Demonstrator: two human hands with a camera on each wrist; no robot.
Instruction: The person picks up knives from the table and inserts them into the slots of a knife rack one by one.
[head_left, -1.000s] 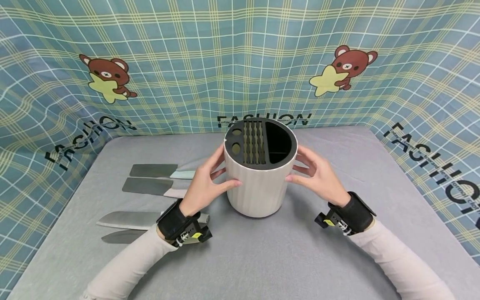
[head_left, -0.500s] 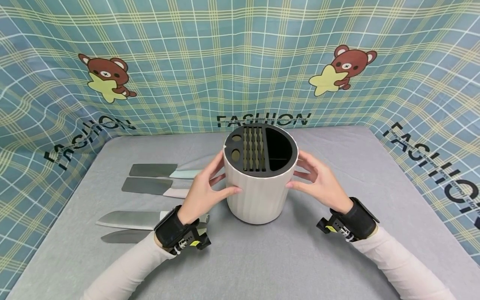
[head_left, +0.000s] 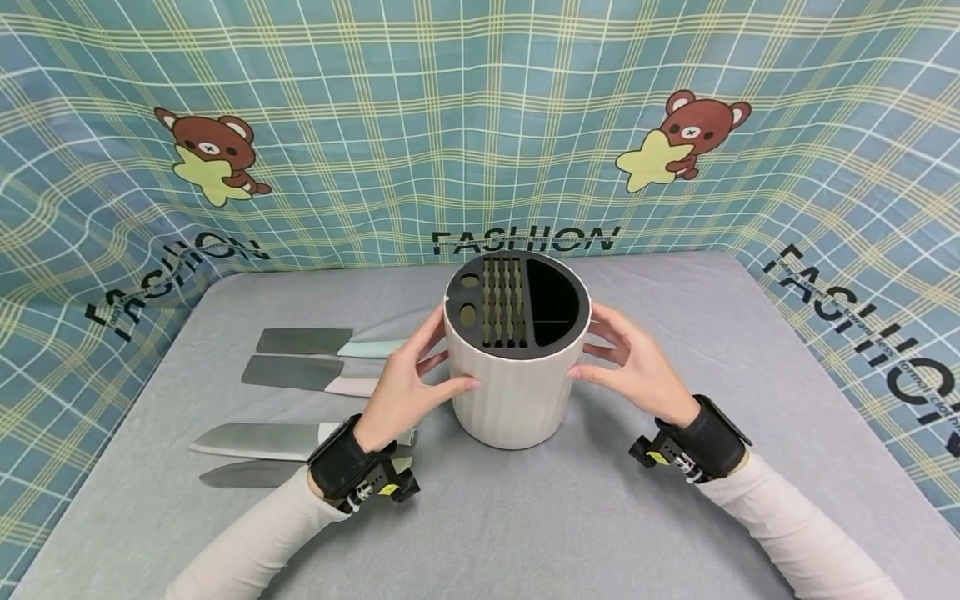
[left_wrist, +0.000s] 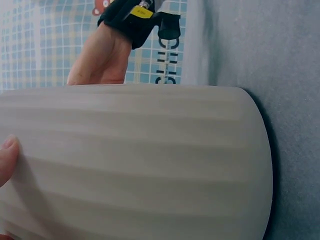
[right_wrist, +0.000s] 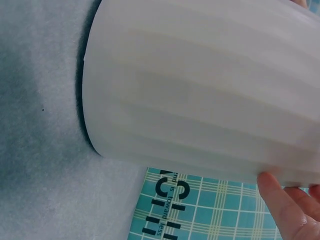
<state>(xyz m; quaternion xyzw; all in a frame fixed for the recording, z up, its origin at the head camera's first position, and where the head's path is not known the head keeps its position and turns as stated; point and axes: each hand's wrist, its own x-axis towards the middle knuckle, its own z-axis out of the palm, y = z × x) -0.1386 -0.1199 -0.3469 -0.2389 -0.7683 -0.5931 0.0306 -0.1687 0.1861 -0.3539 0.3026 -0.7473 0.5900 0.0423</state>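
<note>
A white ribbed knife holder [head_left: 512, 404] stands upright on the grey cloth, its dark top [head_left: 516, 306] showing slots, two oval holes and a larger open compartment. My left hand [head_left: 405, 387] grips its left side, thumb on the front wall and fingers reaching round behind. On the opposite side my right hand [head_left: 633, 362] holds it the same way. The holder's ribbed wall [left_wrist: 140, 160] fills much of the left wrist view. In the right wrist view, the right thumb [right_wrist: 280, 197] touches the wall [right_wrist: 195, 100]. Fingertips behind the holder are hidden.
Left of the holder lie two cleavers, one with a pale green handle [head_left: 378, 348] and one with a pink handle [head_left: 352, 386]. Nearer are a broad knife [head_left: 258, 439] and a narrower knife [head_left: 247, 474], handles partly covered by my left wrist. A plaid curtain [head_left: 480, 125] hangs behind.
Both hands have brought the knife holder a little toward me, mostly in the first half second. Since then it has barely shifted. The knives have stayed put.
</note>
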